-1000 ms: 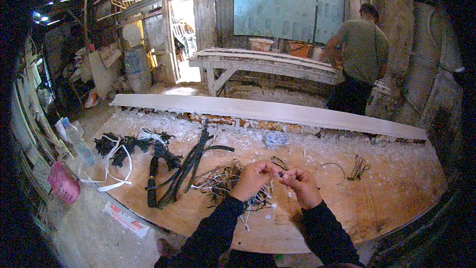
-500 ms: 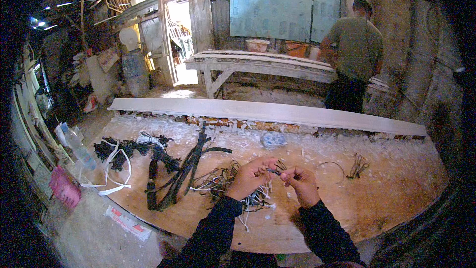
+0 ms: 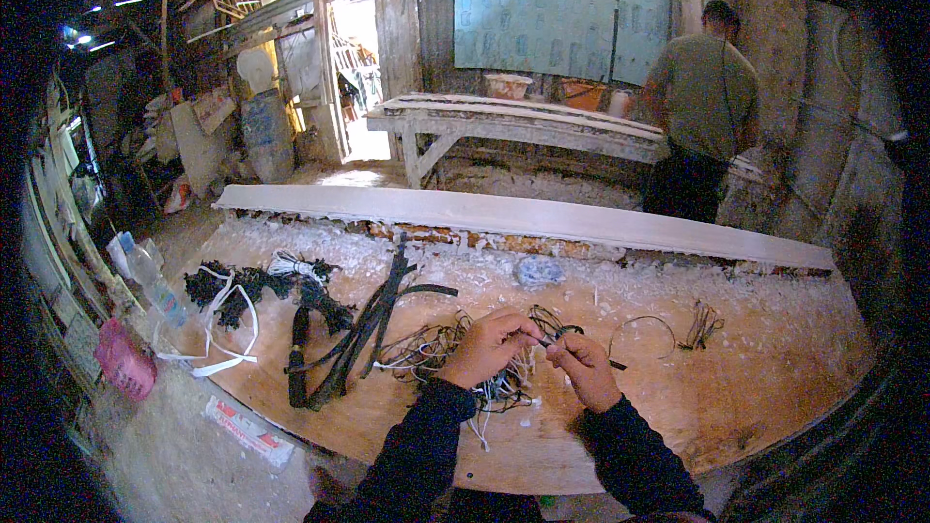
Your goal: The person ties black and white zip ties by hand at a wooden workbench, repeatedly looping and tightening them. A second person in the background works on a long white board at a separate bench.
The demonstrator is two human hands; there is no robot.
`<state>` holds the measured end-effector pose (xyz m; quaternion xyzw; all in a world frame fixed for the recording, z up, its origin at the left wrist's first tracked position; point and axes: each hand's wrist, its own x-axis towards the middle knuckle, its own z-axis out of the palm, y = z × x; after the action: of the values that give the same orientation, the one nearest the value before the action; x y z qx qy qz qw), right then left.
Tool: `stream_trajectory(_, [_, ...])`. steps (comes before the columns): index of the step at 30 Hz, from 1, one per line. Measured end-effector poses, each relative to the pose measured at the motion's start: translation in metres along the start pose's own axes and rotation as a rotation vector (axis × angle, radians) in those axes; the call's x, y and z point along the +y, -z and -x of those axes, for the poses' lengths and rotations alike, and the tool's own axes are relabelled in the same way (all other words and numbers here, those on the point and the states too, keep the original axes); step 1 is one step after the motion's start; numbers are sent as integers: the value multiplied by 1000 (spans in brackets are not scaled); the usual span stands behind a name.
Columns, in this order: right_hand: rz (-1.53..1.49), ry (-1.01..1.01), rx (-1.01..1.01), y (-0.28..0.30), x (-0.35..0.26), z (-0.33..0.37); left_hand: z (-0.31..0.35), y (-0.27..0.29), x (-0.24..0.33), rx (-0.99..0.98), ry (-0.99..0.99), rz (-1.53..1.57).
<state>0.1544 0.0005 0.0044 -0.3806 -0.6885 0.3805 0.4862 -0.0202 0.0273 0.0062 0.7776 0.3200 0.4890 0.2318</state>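
Observation:
My left hand (image 3: 487,344) and my right hand (image 3: 584,373) meet above the wooden board (image 3: 697,416), both with fingers pinched on a thin dark cord (image 3: 547,338). Small loops rise above the fingers, and a dark end pokes out to the right of my right hand. Under and beside my left hand lies a tangle of dark and white cords (image 3: 415,349). Left of it are long black strips (image 3: 368,329), a dark rod-like piece (image 3: 298,358) and a bunch of black strings (image 3: 247,292). A small bundle of thin cords (image 3: 699,325) lies at right.
A long white plaster-like strip (image 3: 523,218) runs along the board's far edge, near a blue-and-white lump (image 3: 538,271). A white strap (image 3: 232,364), plastic bottle (image 3: 155,281) and pink bag (image 3: 126,358) are at left. Beyond a rough bench (image 3: 523,131), a person (image 3: 702,97) stands turned away.
My fingers have shifted slightly along the cord. Its loops now stand out more above them, and a dark end shows right of my right hand.

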Motion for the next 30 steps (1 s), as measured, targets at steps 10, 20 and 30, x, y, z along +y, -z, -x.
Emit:
stream_trajectory(10, [51,162,-21,-1,-15,8,0,5,4,-66,-7,87])
stream_trajectory(20, [-878,-183,-139,0,-11,11,3,-11,9,-77,165,593])
stream_trajectory(30, [-999,-230,75,-5,-18,6,1,-9,15,-82,303,538])
